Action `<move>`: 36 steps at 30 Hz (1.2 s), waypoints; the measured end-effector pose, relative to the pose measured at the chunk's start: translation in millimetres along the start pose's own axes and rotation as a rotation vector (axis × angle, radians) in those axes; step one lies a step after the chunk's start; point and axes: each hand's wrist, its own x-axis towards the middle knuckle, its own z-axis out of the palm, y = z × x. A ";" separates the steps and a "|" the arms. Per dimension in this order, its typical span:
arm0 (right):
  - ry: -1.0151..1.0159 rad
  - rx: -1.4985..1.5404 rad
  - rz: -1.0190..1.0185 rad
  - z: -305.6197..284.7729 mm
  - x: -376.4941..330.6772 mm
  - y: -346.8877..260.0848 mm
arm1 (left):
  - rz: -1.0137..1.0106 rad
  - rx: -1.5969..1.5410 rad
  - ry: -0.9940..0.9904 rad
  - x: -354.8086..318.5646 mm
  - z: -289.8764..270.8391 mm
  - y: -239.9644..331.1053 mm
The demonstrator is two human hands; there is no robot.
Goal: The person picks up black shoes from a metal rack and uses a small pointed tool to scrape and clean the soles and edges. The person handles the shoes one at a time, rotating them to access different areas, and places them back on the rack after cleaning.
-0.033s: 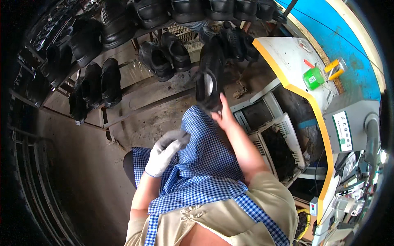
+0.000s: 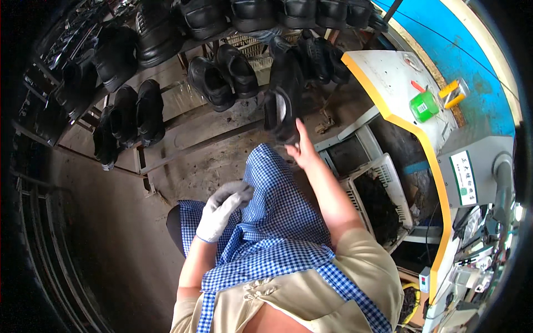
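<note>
My bare right hand [image 2: 303, 152] is at the heel end of a black shoe [image 2: 283, 102] with a pale lining, its fingers closed about the heel. The shoe points away from me, its toe towards the rack of shoes. My left hand [image 2: 221, 210] wears a white glove with greyed fingers. It hangs over the blue checked apron [image 2: 266, 188] with the fingers curled against the thumb, and no object shows in it.
Black shoes [image 2: 211, 83] stand in rows on a metal rack [image 2: 189, 139] ahead. To the right are a white table with a yellow edge [image 2: 383, 105], a green container [image 2: 425, 105], a yellow can [image 2: 453, 93] and a grey machine [image 2: 477, 172]. Below sits a white crate [image 2: 400, 194] with dark material.
My right hand and the shoe have shifted slightly forward, away from me. My left hand has moved a little to the left and down.
</note>
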 end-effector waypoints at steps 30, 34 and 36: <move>0.179 -1.734 -0.578 138.0 123.3 -83.3 | -0.031 -0.271 0.320 -56.0 -34.3 -85.2; 0.164 -1.369 -0.825 107.0 103.0 -69.8 | -0.078 -0.305 0.303 -58.0 -36.0 -82.5; -0.070 -1.090 -0.785 118.0 49.4 -79.4 | -0.097 -0.376 0.287 -61.1 -40.0 -85.6</move>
